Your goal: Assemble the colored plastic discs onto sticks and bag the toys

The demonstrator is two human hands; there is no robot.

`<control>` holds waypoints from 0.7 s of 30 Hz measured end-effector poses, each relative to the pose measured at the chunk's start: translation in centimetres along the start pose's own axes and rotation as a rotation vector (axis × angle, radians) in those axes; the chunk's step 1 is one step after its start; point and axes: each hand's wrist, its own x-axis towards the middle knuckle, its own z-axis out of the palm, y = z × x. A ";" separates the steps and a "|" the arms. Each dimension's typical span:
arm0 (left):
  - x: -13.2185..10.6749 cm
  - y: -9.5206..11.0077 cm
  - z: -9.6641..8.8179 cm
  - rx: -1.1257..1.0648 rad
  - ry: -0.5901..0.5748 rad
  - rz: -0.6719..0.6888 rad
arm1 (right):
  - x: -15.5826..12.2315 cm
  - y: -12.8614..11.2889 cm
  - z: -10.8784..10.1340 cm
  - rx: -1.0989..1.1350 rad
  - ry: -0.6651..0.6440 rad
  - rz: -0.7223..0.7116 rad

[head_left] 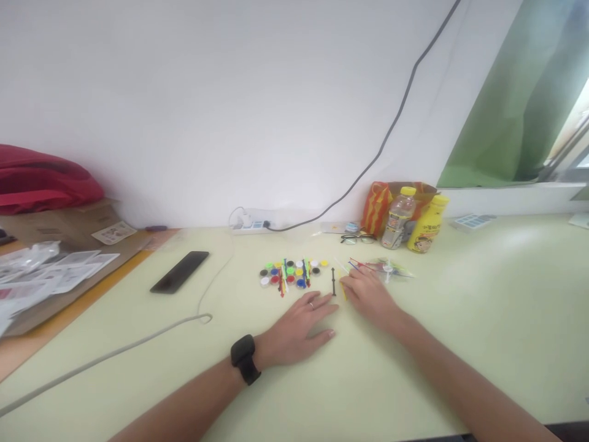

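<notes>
My left hand [301,328], with a ring and a black wristwatch [243,357], rests palm down on the table, fingers spread and nothing in them. Just beyond its fingertips lies a thin black plastic stick [334,282] with widened ends. The fingers of my right hand [368,294] are bent together on a thin yellow plastic stick [343,290]; their tips are partly hidden. Red, blue and white sticks [356,264] lie by its knuckles, beside a clear bag [396,268] of coloured pieces. Left of these, several small coloured discs [275,280] sit in rows with bundled coloured sticks [306,270] across them.
A black phone [179,272] lies to the left, near a grey cable [110,353]. Behind my right hand stand a clear bottle [398,221], a yellow bottle [427,226] and a striped bag [377,209]. Glasses [358,238] and a power strip [253,226] are near the wall.
</notes>
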 end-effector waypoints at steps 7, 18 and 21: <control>-0.1 -0.1 0.0 -0.021 0.008 0.003 | 0.0 -0.1 -0.3 0.110 0.014 -0.022; 0.1 0.3 -0.3 -0.012 0.003 0.010 | -0.2 -2.3 -2.6 0.450 0.069 0.022; 0.1 0.3 -0.4 -0.009 -0.004 0.013 | -0.4 -2.7 -2.8 0.584 -0.021 0.050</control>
